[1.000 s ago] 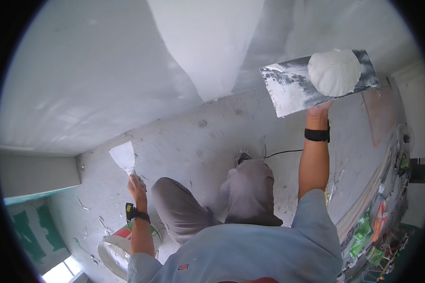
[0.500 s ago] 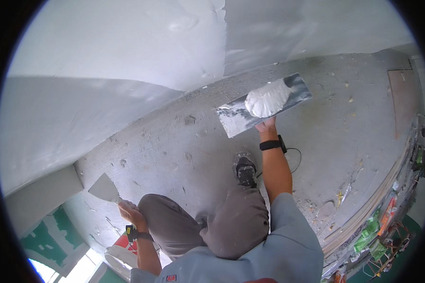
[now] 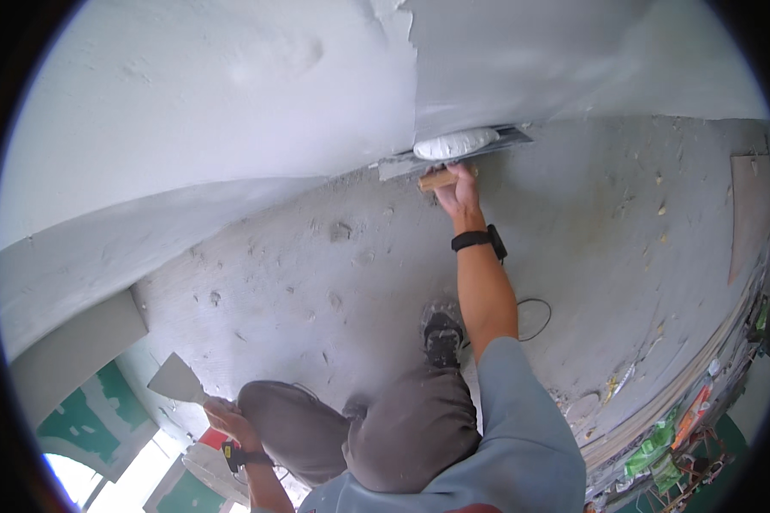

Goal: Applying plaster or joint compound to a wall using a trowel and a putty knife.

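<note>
A trowel [image 3: 395, 165] with white paste [image 3: 455, 144] is held low at the far wall [image 3: 505, 68].
The right hand [image 3: 459, 195] grasps the trowel by its wooden handle [image 3: 437, 179]; the blade is tilted, with the loaded face turned toward the wall, but I cannot tell if it touches. The paste forms one oval heap on the middle of the blade. At the near left, the left hand [image 3: 233, 421] is closed around a scraper [image 3: 176, 378], whose wide blade points to the far left. A bucket [image 3: 207, 466] is just beside the left wrist, partly hidden. On the grey floor [image 3: 368, 291], a dark shoe [image 3: 443, 340] stands left of the right forearm.
</note>
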A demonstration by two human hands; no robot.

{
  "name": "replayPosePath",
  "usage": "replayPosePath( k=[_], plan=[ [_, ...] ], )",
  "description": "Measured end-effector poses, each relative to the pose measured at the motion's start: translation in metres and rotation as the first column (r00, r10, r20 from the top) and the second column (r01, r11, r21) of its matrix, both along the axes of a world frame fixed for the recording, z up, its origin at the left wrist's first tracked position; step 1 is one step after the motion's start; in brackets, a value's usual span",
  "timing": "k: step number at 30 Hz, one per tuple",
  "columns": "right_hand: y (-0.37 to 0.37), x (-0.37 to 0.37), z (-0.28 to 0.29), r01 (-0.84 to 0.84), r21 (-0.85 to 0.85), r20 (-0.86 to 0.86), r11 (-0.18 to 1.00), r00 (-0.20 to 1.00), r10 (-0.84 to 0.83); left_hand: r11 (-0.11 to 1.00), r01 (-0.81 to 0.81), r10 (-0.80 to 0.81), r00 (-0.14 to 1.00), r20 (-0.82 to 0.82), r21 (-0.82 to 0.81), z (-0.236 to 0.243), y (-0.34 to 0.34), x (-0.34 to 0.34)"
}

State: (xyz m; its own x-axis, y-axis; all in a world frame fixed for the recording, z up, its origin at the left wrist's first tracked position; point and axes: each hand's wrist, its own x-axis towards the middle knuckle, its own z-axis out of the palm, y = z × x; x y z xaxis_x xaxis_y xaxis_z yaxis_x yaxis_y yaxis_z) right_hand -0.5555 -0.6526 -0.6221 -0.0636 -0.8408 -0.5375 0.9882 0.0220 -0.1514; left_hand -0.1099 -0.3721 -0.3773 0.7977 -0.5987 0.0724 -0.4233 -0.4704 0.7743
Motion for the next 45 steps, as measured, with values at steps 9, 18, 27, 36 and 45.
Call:
replayPosePath(
  k=[9, 18, 27, 36, 45],
  plan=[
    [-0.006, 0.011, 0.125, 0.053, -0.194, -0.062, 0.98, 0.996, -0.066, 0.994, 0.1, -0.102, 0.993, -0.054, -0.042, -0.006, -0.006, 0.001],
    [0.0, 0.022, 0.393, 0.184, -0.397, -0.226, 0.899, 0.93, -0.29, 0.958, 0.254, -0.279, 0.934, -0.223, -0.134, -0.064, -0.026, 0.038],
    [-0.006, 0.029, 0.614, 0.22, -0.51, -0.348, 0.832, 0.832, -0.433, 0.945, 0.315, -0.325, 0.934, -0.146, -0.088, -0.094, -0.011, 0.056],
    [-0.031, 0.037, 0.802, 0.267, -0.594, -0.299, 0.759, 0.803, -0.516, 0.97, 0.234, -0.234, 0.972, -0.017, 0.057, -0.076, 0.003, 0.083],
    [-0.027, 0.038, 0.956, 0.162, -0.822, -0.165, 0.545, 0.849, -0.502, 0.967, 0.183, -0.183, 0.983, 0.019, -0.177, -0.063, 0.019, 0.063]
  ],
)
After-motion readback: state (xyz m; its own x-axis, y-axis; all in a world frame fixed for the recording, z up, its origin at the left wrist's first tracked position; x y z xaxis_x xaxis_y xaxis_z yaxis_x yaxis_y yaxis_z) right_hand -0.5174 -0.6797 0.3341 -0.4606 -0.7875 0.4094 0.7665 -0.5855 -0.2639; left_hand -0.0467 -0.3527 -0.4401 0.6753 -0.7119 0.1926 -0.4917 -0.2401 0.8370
